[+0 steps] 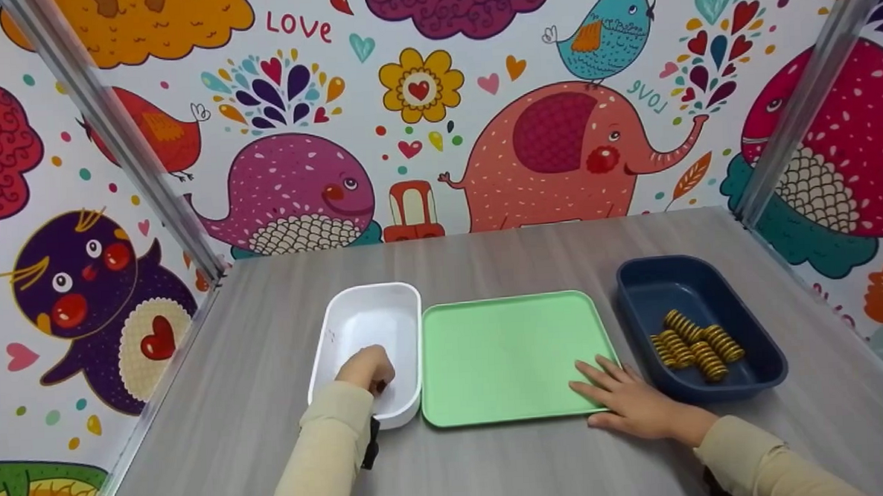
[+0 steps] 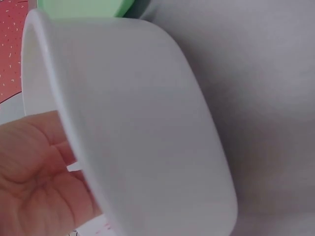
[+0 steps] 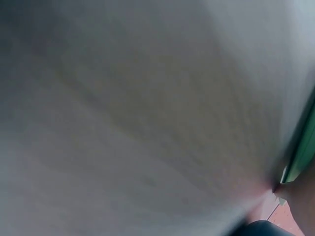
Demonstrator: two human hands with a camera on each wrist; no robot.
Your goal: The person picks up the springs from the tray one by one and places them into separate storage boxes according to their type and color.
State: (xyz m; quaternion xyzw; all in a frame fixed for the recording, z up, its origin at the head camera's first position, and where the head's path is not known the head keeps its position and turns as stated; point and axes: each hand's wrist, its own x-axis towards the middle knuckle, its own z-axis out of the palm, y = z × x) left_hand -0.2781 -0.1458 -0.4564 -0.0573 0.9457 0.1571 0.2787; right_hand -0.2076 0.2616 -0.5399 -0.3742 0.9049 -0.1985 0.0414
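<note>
My left hand reaches down into the white plastic tub, fingers bent downward. A small dark patch shows under its fingers, and I cannot tell whether they hold something. In the left wrist view the tub wall hides the fingertips, with part of the palm showing behind the rim. My right hand has its fingers spread over the near right corner of the light green tray. That tray lies flat, close against the tub.
Right of the tray stands a dark blue tub with several ribbed, gold-and-dark striped cylinders at its near end. All of this sits on a grey wood-grain table. Metal posts and a cartoon-printed wall bound the table.
</note>
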